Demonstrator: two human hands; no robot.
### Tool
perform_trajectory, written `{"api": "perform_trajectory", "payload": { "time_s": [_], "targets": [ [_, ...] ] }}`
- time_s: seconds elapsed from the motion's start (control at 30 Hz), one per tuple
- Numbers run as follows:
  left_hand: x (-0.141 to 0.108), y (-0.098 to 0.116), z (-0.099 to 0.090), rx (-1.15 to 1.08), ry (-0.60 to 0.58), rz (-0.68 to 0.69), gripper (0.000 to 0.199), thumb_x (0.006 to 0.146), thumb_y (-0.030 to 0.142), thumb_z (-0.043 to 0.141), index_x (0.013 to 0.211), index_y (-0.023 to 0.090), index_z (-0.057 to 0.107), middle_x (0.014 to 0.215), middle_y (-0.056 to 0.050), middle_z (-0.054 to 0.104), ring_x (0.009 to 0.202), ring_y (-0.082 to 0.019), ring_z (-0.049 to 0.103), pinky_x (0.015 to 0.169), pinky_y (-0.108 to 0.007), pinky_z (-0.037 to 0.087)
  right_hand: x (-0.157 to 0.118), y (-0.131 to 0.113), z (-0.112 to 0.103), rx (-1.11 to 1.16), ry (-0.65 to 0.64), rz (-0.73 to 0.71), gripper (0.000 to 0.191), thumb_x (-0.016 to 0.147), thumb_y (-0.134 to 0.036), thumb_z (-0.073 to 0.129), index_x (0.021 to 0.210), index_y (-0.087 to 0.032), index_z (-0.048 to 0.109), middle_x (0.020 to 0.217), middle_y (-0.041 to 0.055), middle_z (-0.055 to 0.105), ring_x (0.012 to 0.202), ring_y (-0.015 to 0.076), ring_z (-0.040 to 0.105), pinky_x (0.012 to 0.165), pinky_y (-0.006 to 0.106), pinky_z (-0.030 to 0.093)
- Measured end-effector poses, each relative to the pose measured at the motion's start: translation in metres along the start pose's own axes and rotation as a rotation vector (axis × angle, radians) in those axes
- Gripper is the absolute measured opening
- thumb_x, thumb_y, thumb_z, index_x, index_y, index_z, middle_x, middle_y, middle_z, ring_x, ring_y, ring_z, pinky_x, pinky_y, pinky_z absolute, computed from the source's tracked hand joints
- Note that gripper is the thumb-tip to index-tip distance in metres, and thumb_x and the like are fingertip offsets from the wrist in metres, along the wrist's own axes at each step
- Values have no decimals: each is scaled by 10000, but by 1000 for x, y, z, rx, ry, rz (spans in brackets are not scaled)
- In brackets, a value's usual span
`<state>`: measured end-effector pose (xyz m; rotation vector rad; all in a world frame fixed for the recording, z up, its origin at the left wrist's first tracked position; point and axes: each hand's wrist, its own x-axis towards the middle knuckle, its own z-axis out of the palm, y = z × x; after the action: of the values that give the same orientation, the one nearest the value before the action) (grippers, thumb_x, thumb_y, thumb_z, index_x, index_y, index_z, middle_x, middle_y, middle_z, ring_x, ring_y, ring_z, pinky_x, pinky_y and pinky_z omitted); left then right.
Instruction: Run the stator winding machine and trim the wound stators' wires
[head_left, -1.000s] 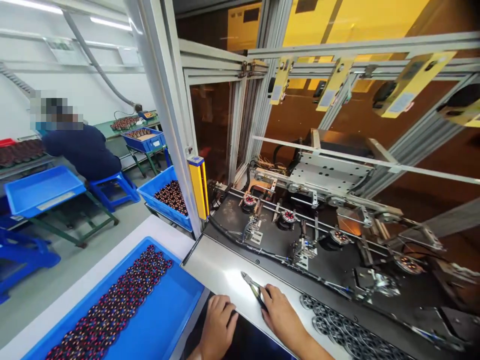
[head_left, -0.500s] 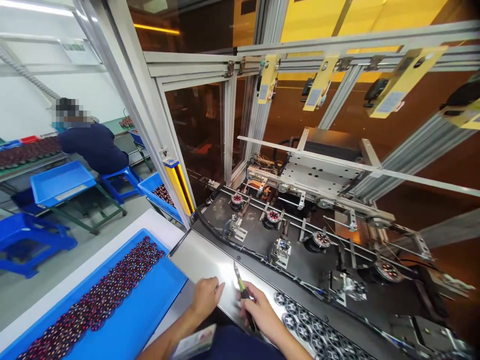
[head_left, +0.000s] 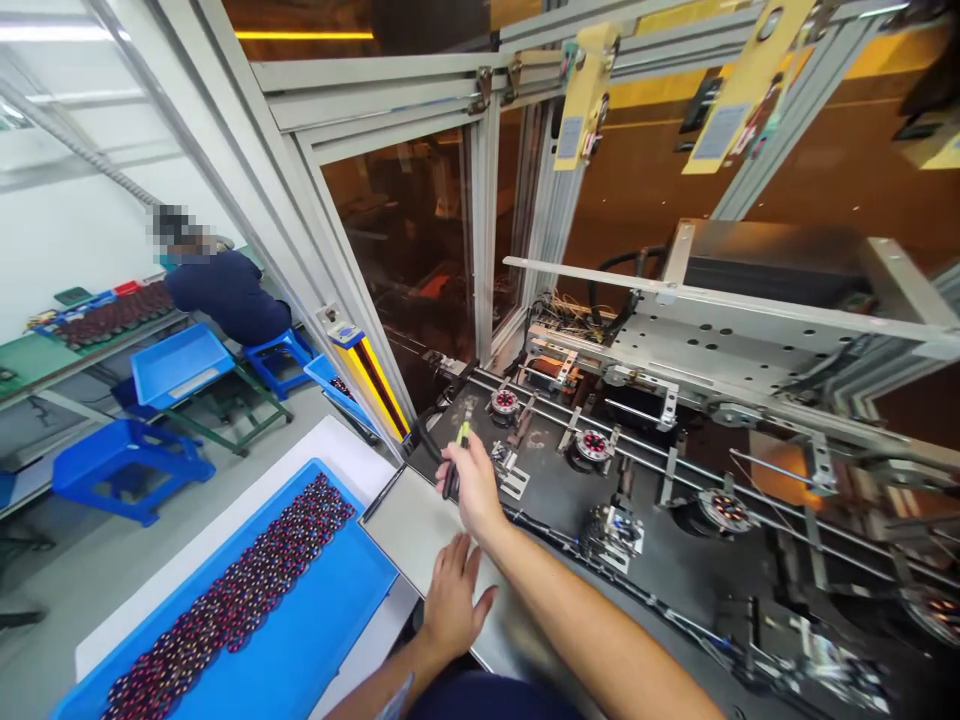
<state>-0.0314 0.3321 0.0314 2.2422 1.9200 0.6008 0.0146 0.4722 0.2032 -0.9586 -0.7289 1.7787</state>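
Note:
My right hand (head_left: 474, 484) is closed round the dark handle of a green-and-black hand tool (head_left: 463, 434), its tip pointing away over the machine's black deck (head_left: 555, 484). Below and left of it, my left hand (head_left: 451, 600) rests by the metal plate (head_left: 416, 515) with its fingers spread and nothing in them. On the deck beyond stand round wound parts, the nearest one (head_left: 505, 401) just right of the tool, another (head_left: 592, 445) further right. To my left, a blue tray (head_left: 300, 610) holds many overlapping round dark parts (head_left: 247, 580).
An aluminium frame post (head_left: 345, 270) with a yellow sensor bar (head_left: 373, 382) rises left of the deck. A metal bar (head_left: 720, 297) crosses above it. Yellow brackets (head_left: 581, 105) hang overhead. Further left, a person (head_left: 225, 290) sits near blue stools (head_left: 127, 465) and another blue tray (head_left: 182, 363).
My right hand has reached forward with the tool, up to the deck's left end. My left hand has opened and moved slightly right. The view has shifted left.

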Motion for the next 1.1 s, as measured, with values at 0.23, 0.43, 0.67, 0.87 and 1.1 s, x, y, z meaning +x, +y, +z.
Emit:
{"api": "perform_trajectory", "payload": {
  "time_s": [0.23,0.43,0.67,0.87,1.1],
  "targets": [
    [-4,-6,5,78,14,46,493,888,343,614,1334,138,574,1429,-207,583,1323,-365,545,1012,-544,498,75,14,19,207,341,77,317,995,-398,567,1192,-150,581,985,34,634,730,109,613,620,257,557],
    [-3,-8,5,118,16,69,494,888,325,597,1345,142,567,1408,-195,604,1315,-354,557,1005,-519,502,95,24,18,248,457,92,298,986,-391,586,1153,-145,601,986,35,642,742,112,621,627,258,562],
    [-2,-8,3,144,11,88,506,883,293,593,1357,120,549,1413,-200,598,1330,-354,542,1001,-517,503,106,24,17,245,486,86,313,982,-390,593,1180,-148,599,1024,46,649,791,130,640,672,287,579],
    [-2,-8,2,131,10,77,507,881,297,602,1358,133,554,1413,-189,602,1320,-354,547,1001,-520,501,107,24,14,232,492,79,306,984,-389,591,1170,-146,600,1000,39,648,762,120,632,646,270,571],
    [-3,-8,6,75,18,63,505,881,295,608,1360,140,562,1398,-200,602,1319,-366,540,1006,-547,507,80,4,23,182,329,53,283,998,-388,565,1131,-140,596,854,-3,624,603,74,563,526,207,501]
  ]
}}
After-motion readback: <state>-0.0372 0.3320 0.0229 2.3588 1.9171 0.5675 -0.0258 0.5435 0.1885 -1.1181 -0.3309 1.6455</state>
